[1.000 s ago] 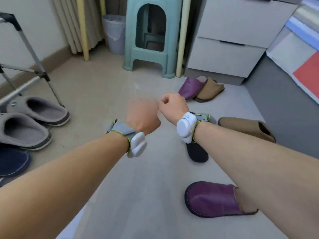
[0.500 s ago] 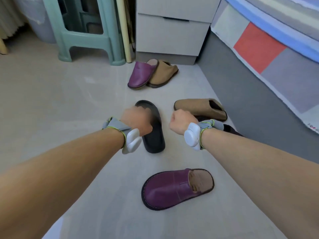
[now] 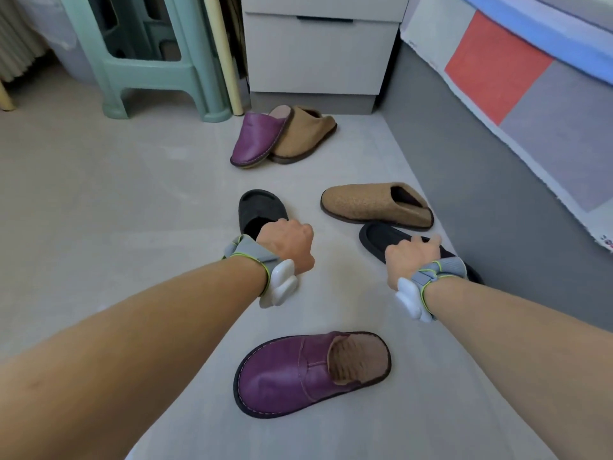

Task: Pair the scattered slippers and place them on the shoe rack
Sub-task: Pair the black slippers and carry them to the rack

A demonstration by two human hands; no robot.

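Note:
Several slippers lie scattered on the pale floor. My left hand (image 3: 286, 248) curls down over the heel end of a black slipper (image 3: 262, 207) and grips it. My right hand (image 3: 411, 257) grips a second black slipper (image 3: 381, 236), whose heel end is hidden under my wrist. A tan slipper (image 3: 368, 207) lies just beyond the right hand. Close to me lies a purple slipper (image 3: 298, 376). Another purple slipper (image 3: 257, 137) and a second tan slipper (image 3: 306, 136) lean together farther off. No shoe rack is in view.
A green plastic stool (image 3: 149, 68) stands at the back left beside a cream pole (image 3: 221, 51). A white drawer cabinet (image 3: 318, 51) is behind the far slippers. A bed with a patchwork cover (image 3: 530, 81) and grey side runs along the right.
The view has turned right and down, and the shoe rack has left the frame. Both hands have moved apart and dropped from the air onto the two black slippers.

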